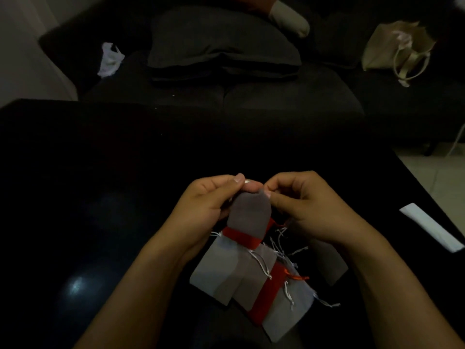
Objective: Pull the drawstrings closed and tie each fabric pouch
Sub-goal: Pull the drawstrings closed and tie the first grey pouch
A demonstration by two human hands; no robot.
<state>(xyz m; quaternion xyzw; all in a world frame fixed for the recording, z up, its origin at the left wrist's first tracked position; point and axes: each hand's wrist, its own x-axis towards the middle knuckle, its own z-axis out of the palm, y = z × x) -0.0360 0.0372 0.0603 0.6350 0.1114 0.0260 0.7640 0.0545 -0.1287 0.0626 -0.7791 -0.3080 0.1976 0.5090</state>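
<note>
A grey fabric pouch (249, 214) is held upright above the black table (100, 185), its top gathered. My left hand (208, 200) grips the pouch's neck from the left, thumb on top. My right hand (307, 205) pinches the top right corner or its string between thumb and fingertips. Beneath lies a pile of several flat pouches: grey ones (226, 270), red ones (240, 236) (268, 293), with loose white drawstrings (276, 245) and an orange string (297, 277).
A white paper strip (431, 226) lies at the table's right edge. Behind the table stands a dark sofa with a dark cushion (221, 44), a white crumpled item (110, 59) and a beige tote bag (397, 50). A person's socked foot (289, 17) rests on the sofa.
</note>
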